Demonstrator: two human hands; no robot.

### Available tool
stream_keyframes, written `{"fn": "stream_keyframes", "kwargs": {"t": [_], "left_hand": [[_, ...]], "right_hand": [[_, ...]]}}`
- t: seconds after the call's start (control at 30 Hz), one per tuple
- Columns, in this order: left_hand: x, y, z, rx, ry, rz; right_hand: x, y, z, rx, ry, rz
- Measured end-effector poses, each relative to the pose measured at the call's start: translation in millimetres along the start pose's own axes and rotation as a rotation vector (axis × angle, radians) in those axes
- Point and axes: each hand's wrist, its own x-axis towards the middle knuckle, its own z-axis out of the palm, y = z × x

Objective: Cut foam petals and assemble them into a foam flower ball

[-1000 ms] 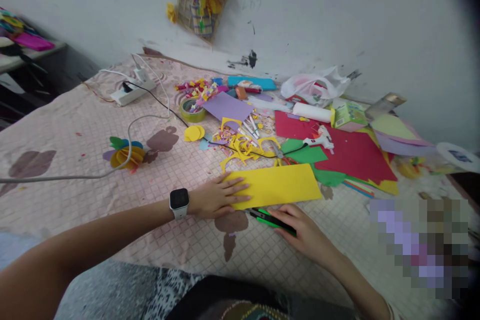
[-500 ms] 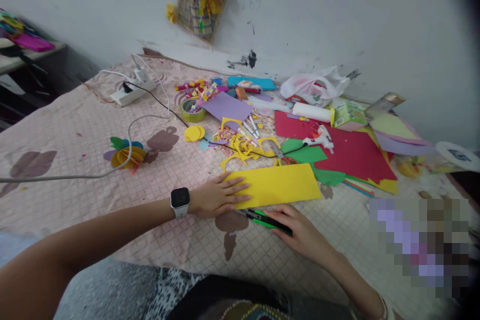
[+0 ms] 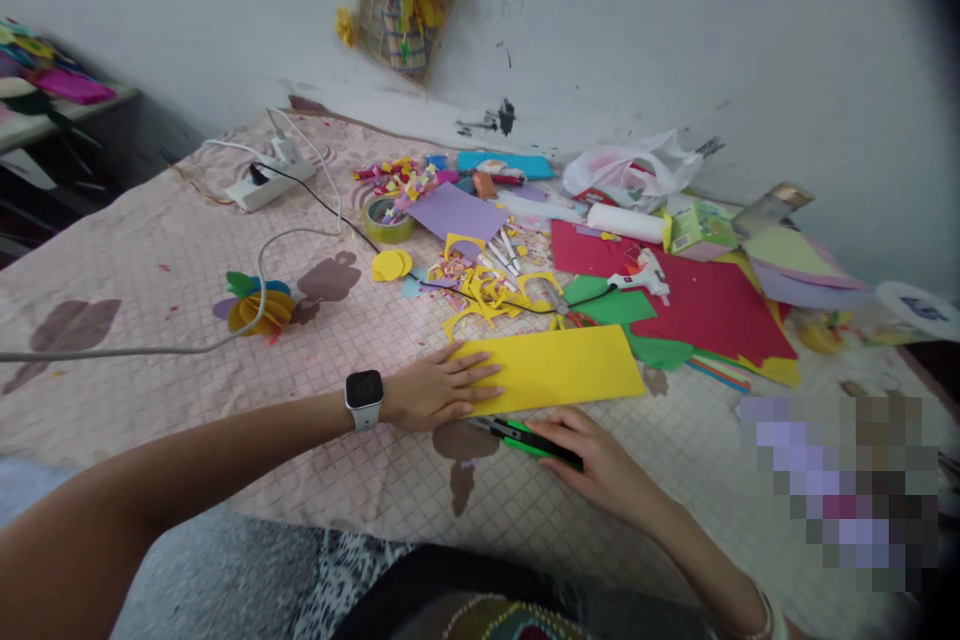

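My left hand (image 3: 442, 388) lies flat with its fingers spread on the left end of a yellow sheet (image 3: 562, 372), pressing it to the table; a white smartwatch (image 3: 364, 400) is on that wrist. Beside the sheet's near edge, my right hand (image 3: 589, 450) is closed around a green and black utility knife (image 3: 529, 439). The knife's tip points left, close to my left thumb. Whether the blade touches the sheet I cannot tell.
Beyond the sheet lie yellow scraps (image 3: 495, 295), scissors (image 3: 555, 298), markers (image 3: 504, 252) and a tape roll (image 3: 388, 219). A white glue gun (image 3: 641, 278) rests on red sheets (image 3: 712, 310). Cords run from a power strip (image 3: 270, 185). A paper flower (image 3: 259, 308) sits on the left.
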Motion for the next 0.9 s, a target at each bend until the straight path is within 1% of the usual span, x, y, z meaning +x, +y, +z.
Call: {"fn": "stream_keyframes", "kwargs": {"t": [0.17, 0.27, 0.37, 0.43, 0.5, 0.57, 0.6, 0.67, 0.73, 0.8, 0.9], "left_hand": [[0, 1, 0.3, -0.015, 0.015, -0.002], [-1, 1, -0.7, -0.029, 0.018, 0.007], [-2, 1, -1.5, -0.062, 0.049, 0.012], [-1, 2, -1.2, -0.086, 0.090, 0.006], [1, 5, -0.6, -0.095, 0.124, -0.020], [5, 10, -0.2, -0.081, 0.154, -0.063], [8, 13, -0.1, -0.065, 0.170, -0.088], [16, 22, -0.2, -0.016, 0.200, -0.143], [25, 30, -0.4, 0.046, 0.218, -0.210], [34, 38, -0.5, 0.098, 0.226, -0.270], [44, 45, -0.4, 0.135, 0.238, -0.331]], "right_hand": [[10, -8, 6, 0.031, -0.027, 0.001], [9, -17, 3, 0.043, -0.062, 0.006], [-9, -14, -13, 0.060, -0.120, 0.054], [-32, 0, -30, 0.063, -0.120, 0.118], [-59, 22, -51, 0.014, -0.052, 0.207], [-84, 47, -72, -0.062, 0.072, 0.308], [-94, 58, -82, -0.095, 0.130, 0.354], [-105, 75, -99, -0.113, 0.204, 0.415], [-104, 84, -110, -0.093, 0.247, 0.450], [-92, 90, -116, -0.076, 0.288, 0.480], [-61, 99, -110, -0.050, 0.392, 0.546]]}}
